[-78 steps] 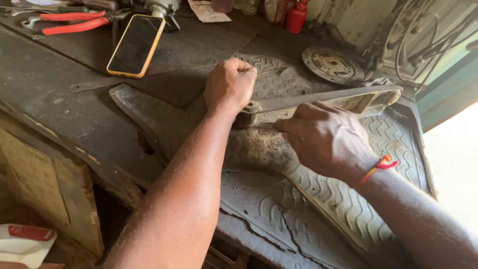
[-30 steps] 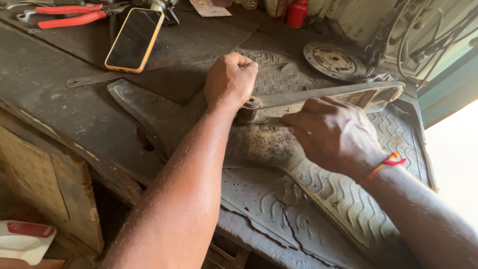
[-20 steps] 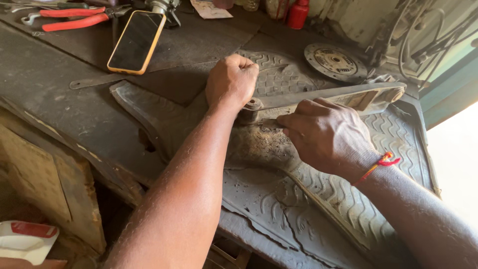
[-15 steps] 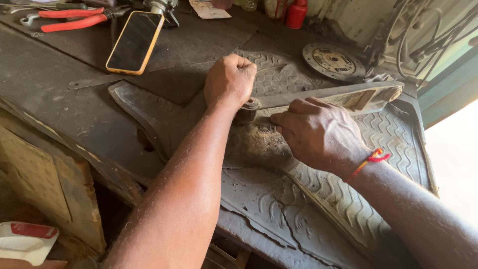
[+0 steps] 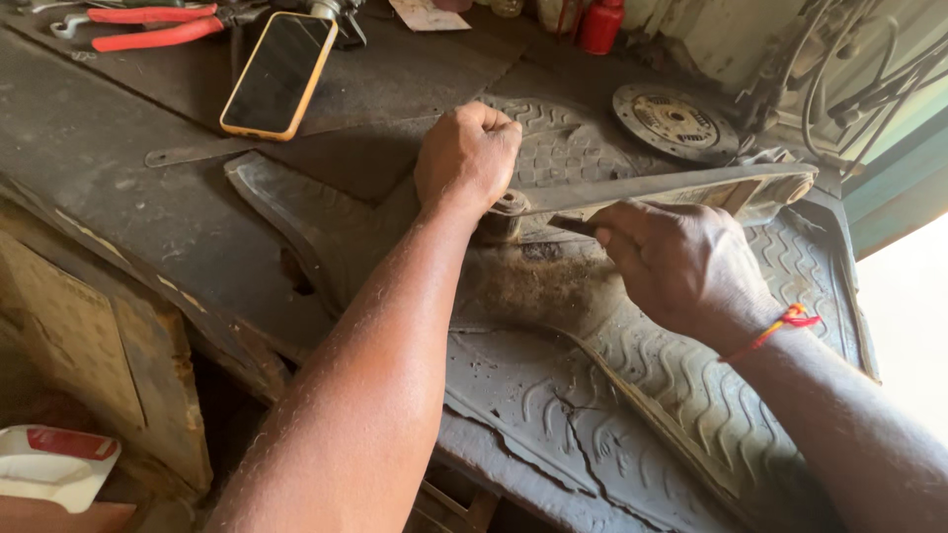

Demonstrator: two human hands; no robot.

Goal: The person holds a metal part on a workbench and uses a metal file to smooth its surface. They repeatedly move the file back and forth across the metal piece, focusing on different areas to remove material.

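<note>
A long dirty metal arm (image 5: 681,188) with a round bushing at its left end lies across a worn rubber floor mat (image 5: 691,395) on the workbench. My left hand (image 5: 467,158) is clenched over the bushing end and presses it down. Fingers closed, my right hand (image 5: 681,266) holds a thin dark tool (image 5: 573,225) against the arm's lower edge. Brown scraped dirt lies on the mat just below the bushing.
A phone in an orange case (image 5: 279,72) lies face up at the back left, with red-handled pliers (image 5: 153,27) beyond it. A round clutch disc (image 5: 674,120) sits at the back right, a red can (image 5: 600,22) behind. Cables hang at the right.
My right hand has slid to the right along the arm after moving back and forth over its lower edge. The left hand has stayed clenched on the bushing end.
</note>
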